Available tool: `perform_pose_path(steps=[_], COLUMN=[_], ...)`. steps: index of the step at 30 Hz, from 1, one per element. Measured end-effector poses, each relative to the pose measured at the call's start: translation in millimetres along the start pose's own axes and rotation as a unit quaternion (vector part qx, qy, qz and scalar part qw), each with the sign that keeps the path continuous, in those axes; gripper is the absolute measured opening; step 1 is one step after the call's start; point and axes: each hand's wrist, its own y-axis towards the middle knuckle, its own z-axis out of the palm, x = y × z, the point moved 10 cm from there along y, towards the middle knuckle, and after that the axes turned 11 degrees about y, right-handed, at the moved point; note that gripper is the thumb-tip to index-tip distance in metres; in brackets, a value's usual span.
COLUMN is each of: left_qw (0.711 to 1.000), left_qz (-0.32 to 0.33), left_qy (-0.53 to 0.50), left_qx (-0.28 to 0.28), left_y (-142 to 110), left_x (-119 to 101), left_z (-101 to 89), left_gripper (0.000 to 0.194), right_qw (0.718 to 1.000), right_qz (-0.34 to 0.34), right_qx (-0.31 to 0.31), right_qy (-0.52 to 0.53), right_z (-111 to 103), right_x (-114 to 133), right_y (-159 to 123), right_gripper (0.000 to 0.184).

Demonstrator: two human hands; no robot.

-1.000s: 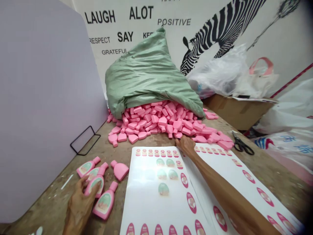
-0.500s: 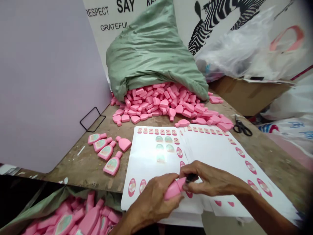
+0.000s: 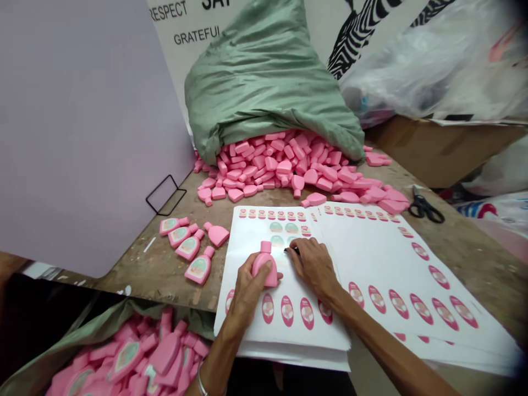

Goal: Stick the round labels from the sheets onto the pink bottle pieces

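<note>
Nearest, below the edge of the counter (image 3: 140, 264), a lower sack (image 3: 45, 355) full of pink bottles, a few showing labels. Left hand (image 3: 244, 289) is curled round one pink bottle (image 3: 265, 263), thumb on its face, neck pointing away; bottle is over the left sheet (image 3: 291, 283), no label visible on the side turned up. Right hand (image 3: 315, 267) pinches a small dark tool (image 3: 292, 250) with bent fingers, tip by the green stickers (image 3: 275, 226); exact type unclear. Fingers hide part of that sticker group, so no exact count. Right sheet (image 3: 363, 253) lies alongside, bare mid-area, pink stickers near its edges. Off left, four labelled bottles (image 3: 190, 247) look done; one bottle (image 3: 216, 235) beside them shows no label. Beyond the sheets, scissors (image 3: 424, 208) at right, and a big pile (image 3: 284, 162), apparently all plain, so most seems left. Its front bottles crowd the sheets' far edge. Behind: green sack (image 3: 272, 93), cardboard box (image 3: 445, 148), clear plastic bags, lettered wall.
</note>
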Motion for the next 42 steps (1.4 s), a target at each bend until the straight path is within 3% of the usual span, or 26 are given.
perform_pose_path(steps=[3,13,21,24,27,29,35,39,42], left_qw=[1.000,0.999,1.000,1.000,0.997,0.992,0.973,0.974,0.982], left_qz=[0.002,0.000,0.014,0.025,0.023,0.004,-0.046,-0.031,-0.049], left_qy=[0.016,0.052,0.012,-0.017,-0.071,-0.127,-0.224,-0.223,-0.184], left_qx=[0.007,0.014,-0.003,-0.002,-0.006,-0.011,-0.004,0.012,-0.022], left_y=[2.8,8.2,6.4,5.7,3.5,0.8,-9.2,-12.1,-12.5], left_x=[3.7,4.1,6.7,4.8,2.4,3.8,5.0,-3.4,3.1], left_z=[2.3,2.0,-0.6,-1.4,-3.0,-3.4,3.6,6.6,-1.0], left_gripper=[0.042,0.048,0.041,0.040,0.040,0.043,0.049,0.049,0.052], right_qw=[1.000,0.996,0.988,0.982,0.948,0.926,0.924,0.932,0.940], right_qz=[-0.014,-0.031,-0.123,-0.034,0.113,0.151,0.107,0.060,0.038], right_qx=[0.000,0.028,-0.053,-0.074,-0.077,-0.058,-0.007,-0.003,-0.001], right_qy=[-0.014,0.085,0.072,0.168,0.289,0.341,0.366,0.357,0.338], right_z=[1.1,2.5,-14.8,-24.5,-30.3,-32.7,-35.0,-35.2,-36.9], right_x=[-0.9,1.1,21.0,3.1,-17.7,-12.6,28.4,42.4,48.3], right_y=[-1.0,-0.2,-9.9,-8.3,-9.2,-10.0,-10.8,-10.6,-9.9], right_gripper=[0.017,0.010,0.014,0.016,0.021,0.023,0.029,0.021,0.019])
